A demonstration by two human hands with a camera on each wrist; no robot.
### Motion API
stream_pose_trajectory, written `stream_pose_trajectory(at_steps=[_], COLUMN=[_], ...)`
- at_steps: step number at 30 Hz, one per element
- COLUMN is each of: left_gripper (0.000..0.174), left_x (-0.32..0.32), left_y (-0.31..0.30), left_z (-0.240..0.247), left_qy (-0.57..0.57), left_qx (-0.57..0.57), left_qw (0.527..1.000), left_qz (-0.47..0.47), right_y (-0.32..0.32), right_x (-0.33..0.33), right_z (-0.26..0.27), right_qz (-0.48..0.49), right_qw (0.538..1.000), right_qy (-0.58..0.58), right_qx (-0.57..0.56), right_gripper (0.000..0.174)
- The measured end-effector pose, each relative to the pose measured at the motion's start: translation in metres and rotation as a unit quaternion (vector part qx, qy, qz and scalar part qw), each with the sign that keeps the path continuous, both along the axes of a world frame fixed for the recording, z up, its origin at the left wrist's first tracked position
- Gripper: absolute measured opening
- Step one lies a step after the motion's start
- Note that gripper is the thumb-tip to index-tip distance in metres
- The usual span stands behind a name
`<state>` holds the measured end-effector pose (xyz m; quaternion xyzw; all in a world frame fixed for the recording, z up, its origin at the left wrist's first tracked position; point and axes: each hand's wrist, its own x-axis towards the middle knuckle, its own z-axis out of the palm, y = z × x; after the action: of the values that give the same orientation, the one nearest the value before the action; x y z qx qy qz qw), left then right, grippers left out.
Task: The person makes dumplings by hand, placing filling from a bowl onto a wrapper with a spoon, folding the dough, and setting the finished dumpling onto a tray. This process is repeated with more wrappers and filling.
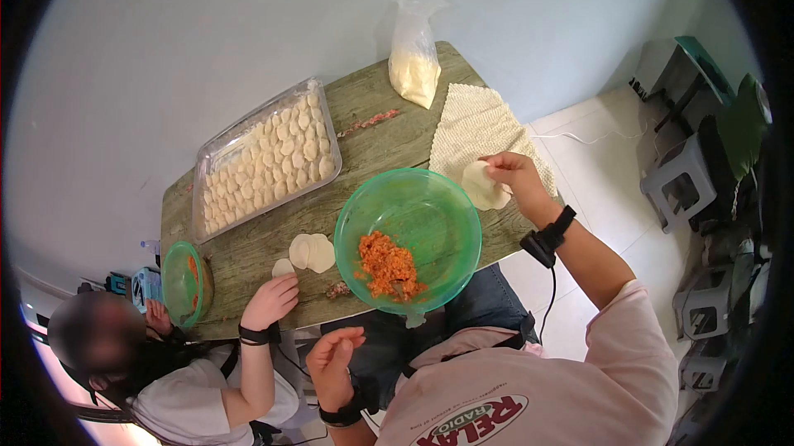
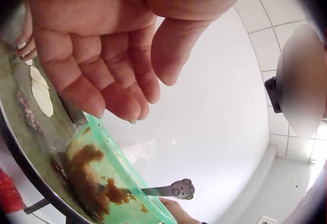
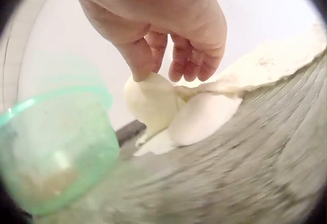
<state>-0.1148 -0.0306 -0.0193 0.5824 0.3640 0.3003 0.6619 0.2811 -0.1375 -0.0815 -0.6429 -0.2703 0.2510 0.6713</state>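
Observation:
My right hand [image 1: 514, 180] pinches the edge of a thin round dough wrapper [image 1: 477, 177] beside the knitted cloth. In the right wrist view, thumb and fingers hold that wrapper [image 3: 152, 99] tilted up, over other wrappers [image 3: 204, 119] on the table. The left hand [image 1: 335, 363] holds nothing; it hovers near the front edge of the green bowl [image 1: 451, 219], which contains orange-red filling [image 1: 387, 267]. Seen from the left wrist, the left hand [image 2: 102, 55] has loosely bent fingers above the bowl, where a spoon handle [image 2: 176, 189] with a bear-shaped end sticks out.
A tray [image 1: 337, 157] of many dumplings stands at the back left, a bag of flour [image 1: 415, 74] at the back. Several wrappers [image 1: 312, 252] lie left of the bowl. Another person's hand [image 1: 271, 301] is beside them, near a smaller green bowl [image 1: 171, 281]. Cloth [image 1: 471, 119] covers the right corner.

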Motion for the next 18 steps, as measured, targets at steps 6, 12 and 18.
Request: stream_pose_trajectory(at_steps=[6,12,18], left_gripper=[0.025,0.023,0.023], left_x=[0.004,0.016,0.017], left_y=[0.0,0.0,-0.002], left_z=[0.002,0.007,0.007], left_qy=[-0.004,-0.007,-0.019], left_qx=[-0.025,-0.032,-0.047], left_qw=[1.0,0.998,0.997], left_qz=[-0.011,-0.054,-0.056], right_y=[-0.028,-0.035,-0.037], right_x=[-0.002,-0.008,-0.013], right_z=[-0.001,0.008,-0.006], right_qz=[-0.013,-0.011,-0.04], right_qw=[0.939,0.925,0.963], right_qy=[0.332,0.362,0.263], right_qx=[0.086,0.115,0.038], right_gripper=[0.022,0.022,0.018])
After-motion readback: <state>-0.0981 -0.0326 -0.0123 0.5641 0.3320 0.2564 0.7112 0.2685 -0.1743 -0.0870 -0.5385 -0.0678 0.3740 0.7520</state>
